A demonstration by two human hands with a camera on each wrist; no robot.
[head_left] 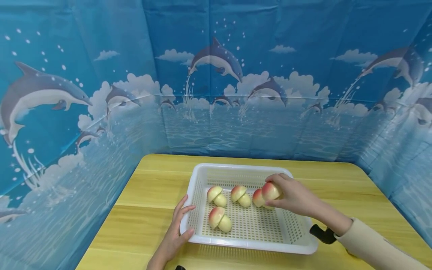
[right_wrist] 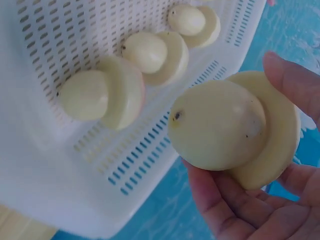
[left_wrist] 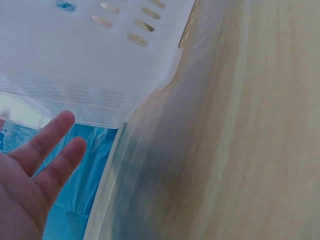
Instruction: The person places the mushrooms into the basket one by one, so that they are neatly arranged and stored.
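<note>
A toy mushroom [right_wrist: 220,125] with a pale stem and cap is in my right hand [right_wrist: 250,205], gripped between thumb and fingers. In the head view my right hand [head_left: 293,193] holds this mushroom [head_left: 271,191], its cap blushed red, over the right part of a white plastic basket [head_left: 249,243]. Another mushroom [head_left: 258,198] sits partly hidden behind it. More mushrooms lie in the basket: one in the middle [head_left: 239,195], two at the left, the front one [head_left: 219,219] nearer me. Beside the basket's left wall, my left hand [head_left: 175,228] has its fingers spread, touching the rim.
The basket stands on a yellow wood-grain table [head_left: 145,198]. A blue curtain with dolphins [head_left: 216,131] encloses the table at the back and both sides. A black strap [head_left: 322,234] is at the right wrist.
</note>
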